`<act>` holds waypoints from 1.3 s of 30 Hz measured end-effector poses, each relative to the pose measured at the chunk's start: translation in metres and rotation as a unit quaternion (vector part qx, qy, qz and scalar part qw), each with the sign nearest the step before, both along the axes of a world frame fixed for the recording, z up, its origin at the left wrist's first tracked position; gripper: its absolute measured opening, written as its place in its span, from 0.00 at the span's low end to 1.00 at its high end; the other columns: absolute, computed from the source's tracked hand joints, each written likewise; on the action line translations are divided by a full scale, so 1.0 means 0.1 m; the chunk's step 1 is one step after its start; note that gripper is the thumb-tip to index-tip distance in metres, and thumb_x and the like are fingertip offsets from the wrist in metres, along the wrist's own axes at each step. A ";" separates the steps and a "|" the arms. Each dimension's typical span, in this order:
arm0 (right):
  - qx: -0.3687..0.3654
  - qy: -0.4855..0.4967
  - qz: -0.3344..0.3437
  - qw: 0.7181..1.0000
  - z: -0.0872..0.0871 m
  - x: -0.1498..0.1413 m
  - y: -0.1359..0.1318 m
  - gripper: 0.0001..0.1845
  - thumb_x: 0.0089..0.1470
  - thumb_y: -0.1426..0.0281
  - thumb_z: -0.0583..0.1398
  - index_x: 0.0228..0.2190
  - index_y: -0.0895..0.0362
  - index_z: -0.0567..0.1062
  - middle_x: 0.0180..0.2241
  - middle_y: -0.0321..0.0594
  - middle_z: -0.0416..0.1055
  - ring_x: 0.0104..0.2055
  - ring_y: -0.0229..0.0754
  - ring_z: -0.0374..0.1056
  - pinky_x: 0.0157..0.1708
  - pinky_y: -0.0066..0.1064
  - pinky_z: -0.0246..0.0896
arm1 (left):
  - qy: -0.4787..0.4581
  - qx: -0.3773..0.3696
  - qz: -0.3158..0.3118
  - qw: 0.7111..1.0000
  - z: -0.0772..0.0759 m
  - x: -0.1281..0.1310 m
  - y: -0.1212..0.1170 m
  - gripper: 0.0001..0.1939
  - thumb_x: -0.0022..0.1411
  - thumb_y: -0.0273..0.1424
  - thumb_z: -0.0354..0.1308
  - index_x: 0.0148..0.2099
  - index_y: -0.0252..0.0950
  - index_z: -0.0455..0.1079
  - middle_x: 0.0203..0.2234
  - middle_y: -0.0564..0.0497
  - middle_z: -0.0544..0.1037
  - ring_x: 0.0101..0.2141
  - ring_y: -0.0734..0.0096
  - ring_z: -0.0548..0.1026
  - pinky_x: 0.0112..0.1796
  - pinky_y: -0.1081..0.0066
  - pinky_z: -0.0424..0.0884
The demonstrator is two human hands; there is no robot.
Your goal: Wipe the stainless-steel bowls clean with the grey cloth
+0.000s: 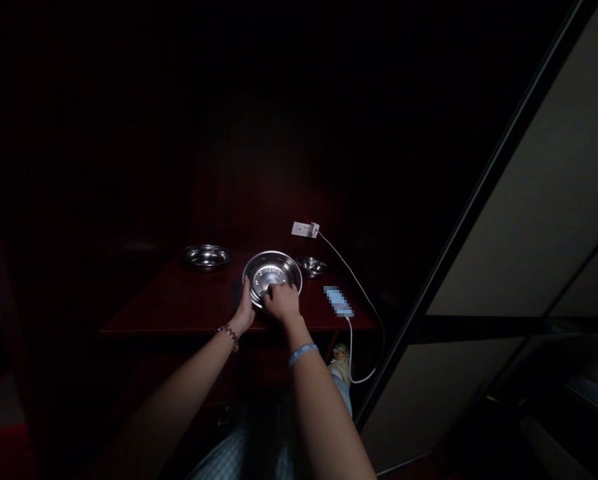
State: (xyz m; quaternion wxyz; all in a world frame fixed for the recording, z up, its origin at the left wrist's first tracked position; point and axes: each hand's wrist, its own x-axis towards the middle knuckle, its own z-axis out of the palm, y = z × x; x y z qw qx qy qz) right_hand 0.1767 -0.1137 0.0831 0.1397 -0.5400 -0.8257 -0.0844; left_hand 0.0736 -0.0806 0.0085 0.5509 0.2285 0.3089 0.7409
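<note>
A shiny metal bowl (273, 261) is tilted toward me above the dark red tabletop. With the thumb on its inside wall, my left hand (245, 308) grips the bowl at its left rim. My right hand (283, 302) reaches over the near rim into the bowl, its fingers curled. What those fingers hold, if anything, is too dark to make out. To the left lies a wide shallow metal bowl (207, 257). Just right of the held bowl stands a smaller metal bowl (312, 267).
A phone (338, 301) with a blurred screen lies at the tabletop's right. Its white cable (361, 283) loops past the table edge and up to a charger in the wall socket (301, 229). The red tabletop (153, 310) ends close to my wrists. Pale panels (519, 220) rise on the right.
</note>
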 end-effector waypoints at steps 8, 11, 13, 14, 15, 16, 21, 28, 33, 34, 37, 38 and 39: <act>0.033 0.028 -0.081 0.996 -0.04 0.19 0.12 0.19 0.65 0.74 0.55 0.50 0.61 0.82 0.55 0.58 0.78 0.64 0.58 0.65 0.63 0.49 0.53 | 0.017 -0.006 -0.045 0.999 0.00 0.04 0.00 0.33 0.75 0.52 0.45 0.62 0.31 0.74 0.61 0.35 0.77 0.65 0.54 0.71 0.67 0.57 0.61; 0.040 0.057 -0.106 0.992 -0.07 0.20 0.16 0.22 0.65 0.76 0.53 0.54 0.62 0.80 0.55 0.59 0.77 0.63 0.59 0.65 0.61 0.47 0.57 | 0.030 -0.005 -0.037 0.999 -0.01 0.06 -0.01 0.30 0.75 0.49 0.47 0.61 0.33 0.75 0.60 0.38 0.78 0.66 0.55 0.70 0.67 0.59 0.62; 0.042 0.091 -0.120 0.988 -0.10 0.20 0.18 0.25 0.65 0.78 0.52 0.59 0.62 0.76 0.56 0.59 0.76 0.62 0.57 0.66 0.58 0.44 0.61 | 0.040 -0.003 -0.043 0.998 -0.01 0.07 -0.02 0.28 0.75 0.48 0.48 0.61 0.34 0.76 0.59 0.39 0.79 0.67 0.55 0.68 0.68 0.60 0.61; 0.042 0.114 -0.125 0.985 -0.12 0.20 0.20 0.27 0.65 0.79 0.51 0.61 0.62 0.74 0.57 0.59 0.76 0.62 0.56 0.67 0.56 0.42 0.63 | 0.047 -0.001 -0.049 0.998 -0.01 0.07 -0.02 0.27 0.74 0.48 0.49 0.60 0.35 0.77 0.59 0.40 0.79 0.68 0.55 0.67 0.68 0.60 0.60; 0.039 0.139 -0.128 0.981 -0.13 0.20 0.21 0.28 0.65 0.79 0.50 0.63 0.62 0.72 0.57 0.59 0.75 0.61 0.55 0.67 0.55 0.41 0.64 | 0.053 0.002 -0.054 0.997 -0.02 0.07 -0.03 0.27 0.74 0.47 0.49 0.60 0.35 0.77 0.60 0.40 0.79 0.69 0.55 0.65 0.68 0.61 0.59; 0.036 0.163 -0.126 0.978 -0.15 0.21 0.23 0.30 0.65 0.80 0.50 0.65 0.62 0.69 0.58 0.59 0.75 0.62 0.55 0.67 0.54 0.41 0.66 | 0.059 0.006 -0.056 0.997 -0.02 0.06 -0.03 0.26 0.74 0.47 0.49 0.60 0.36 0.77 0.60 0.41 0.78 0.69 0.56 0.64 0.69 0.61 0.58; 0.014 0.255 -0.042 0.966 -0.21 0.22 0.33 0.32 0.63 0.79 0.52 0.67 0.64 0.66 0.61 0.59 0.72 0.65 0.55 0.66 0.63 0.46 0.63 | 0.059 0.008 -0.060 0.996 -0.05 0.06 -0.01 0.24 0.74 0.45 0.52 0.60 0.34 0.76 0.63 0.40 0.76 0.69 0.57 0.65 0.69 0.61 0.56; -0.079 0.305 0.177 0.932 -0.29 0.11 0.36 0.33 0.51 0.81 0.58 0.59 0.58 0.76 0.60 0.48 0.75 0.64 0.49 0.69 0.69 0.45 0.57 | -0.002 -0.016 -0.039 0.999 -0.03 0.07 0.03 0.19 0.75 0.41 0.53 0.55 0.37 0.78 0.57 0.42 0.81 0.64 0.62 0.73 0.67 0.62 0.60; -0.184 0.420 0.161 0.874 -0.29 -0.02 0.33 0.17 0.51 0.75 0.59 0.41 0.57 0.83 0.39 0.40 0.82 0.46 0.47 0.76 0.56 0.41 0.69 | -0.095 -0.031 -0.005 0.995 0.06 0.01 -0.04 0.23 0.76 0.43 0.49 0.54 0.33 0.78 0.49 0.41 0.85 0.55 0.62 0.80 0.61 0.63 0.70; -0.195 0.448 0.154 0.859 -0.27 -0.04 0.33 0.13 0.52 0.73 0.59 0.36 0.57 0.82 0.34 0.39 0.81 0.43 0.46 0.76 0.53 0.39 0.70 | -0.107 -0.029 -0.002 0.994 0.07 0.00 -0.06 0.23 0.76 0.43 0.48 0.54 0.34 0.78 0.48 0.42 0.85 0.54 0.62 0.81 0.59 0.64 0.72; -0.204 0.520 0.150 0.816 -0.18 -0.08 0.36 0.12 0.54 0.70 0.55 0.26 0.56 0.77 0.28 0.36 0.77 0.38 0.43 0.74 0.46 0.33 0.71 | -0.124 -0.010 0.016 0.992 0.10 -0.01 -0.09 0.23 0.76 0.42 0.48 0.56 0.36 0.78 0.49 0.43 0.85 0.54 0.63 0.81 0.57 0.66 0.74; -0.192 0.554 0.145 0.797 -0.15 -0.08 0.36 0.12 0.54 0.70 0.55 0.25 0.56 0.76 0.28 0.37 0.77 0.38 0.43 0.73 0.45 0.32 0.70 | -0.126 -0.003 0.020 0.992 0.10 -0.01 -0.10 0.23 0.76 0.43 0.47 0.57 0.36 0.78 0.50 0.43 0.84 0.55 0.63 0.80 0.57 0.67 0.74; -0.168 0.598 0.133 0.772 -0.13 -0.06 0.36 0.11 0.54 0.70 0.55 0.26 0.57 0.76 0.30 0.38 0.77 0.39 0.43 0.73 0.45 0.31 0.70 | -0.128 0.005 0.021 0.992 0.10 -0.01 -0.10 0.24 0.76 0.44 0.47 0.57 0.37 0.78 0.52 0.43 0.84 0.56 0.63 0.79 0.57 0.67 0.74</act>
